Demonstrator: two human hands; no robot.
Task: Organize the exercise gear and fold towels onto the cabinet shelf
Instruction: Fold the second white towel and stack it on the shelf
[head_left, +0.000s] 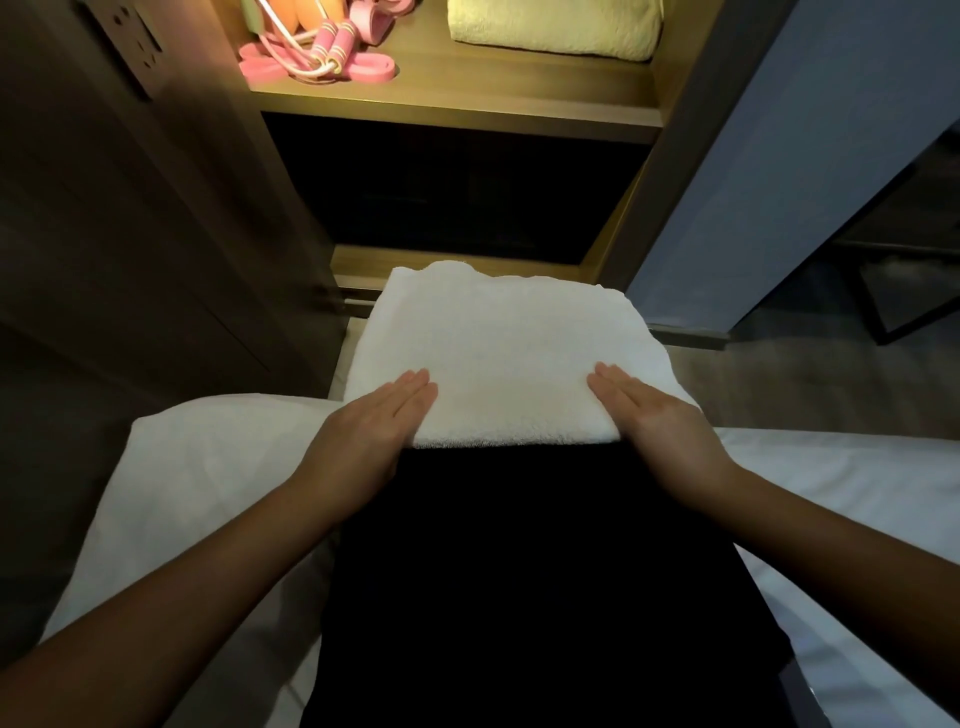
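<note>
A folded white towel (509, 353) lies flat in front of me, over my dark-clad lap. My left hand (374, 426) rests on its near left corner with straight fingers. My right hand (649, 415) lies flat on its near right corner, fingers together. Above, the lit cabinet shelf (467, 88) holds a pink jump rope with handles (332, 47), pink resistance bands (363, 70) and a folded pale yellow towel (553, 28) at the right.
A white pillow (197, 493) lies at my left and white bedding (857, 499) at my right. A dark cabinet door (130, 208) stands open on the left. Below the lit shelf is a dark compartment (447, 197). A grey wall panel (779, 156) is at the right.
</note>
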